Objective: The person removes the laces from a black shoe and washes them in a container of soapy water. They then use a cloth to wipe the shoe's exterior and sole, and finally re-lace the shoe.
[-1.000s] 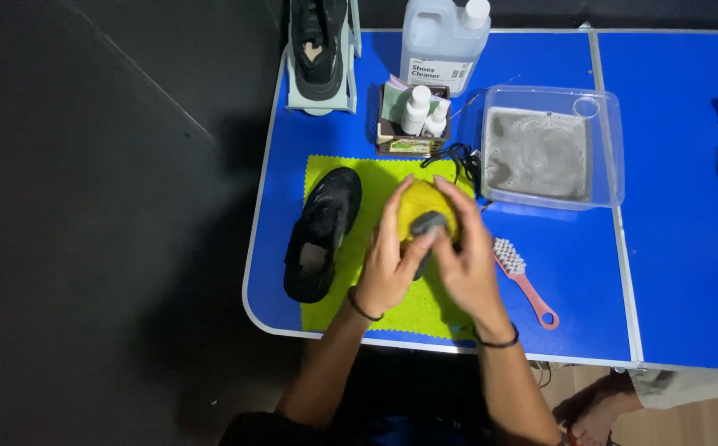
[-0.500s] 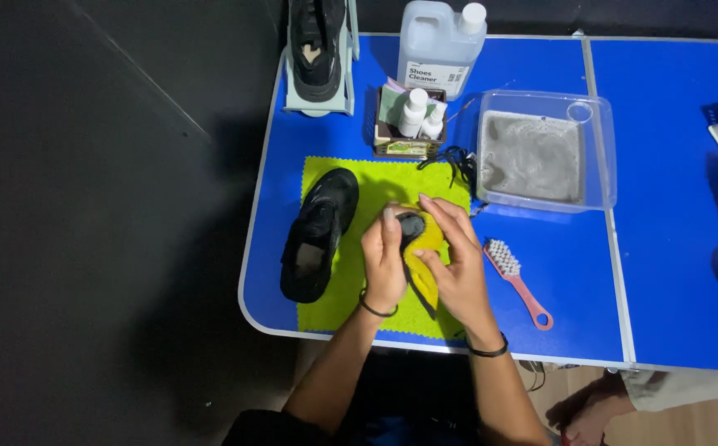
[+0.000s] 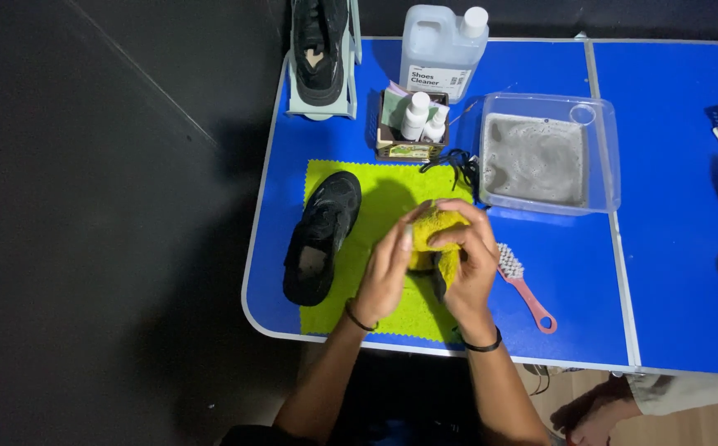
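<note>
Black shoe [image 3: 319,239] lies on side on yellow-green mat [image 3: 351,310], left part of blue bench [image 3: 673,281], mat likely there to catch drips. Left hand [image 3: 388,268] and right hand [image 3: 468,264] both curled shut around yellow cloth [image 3: 435,230] wrapped over dark item, item mostly hidden, held above mat centre. Pink brush [image 3: 524,285] just right. Soapy tub [image 3: 545,157] beyond, within reach.

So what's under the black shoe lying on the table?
A bright yellow-green cloth with zigzag edges is spread under the black shoe, on the blue table. The shoe's outer side hangs past the cloth's left edge. The shoe's sole and the cloth directly beneath it are hidden.
</note>
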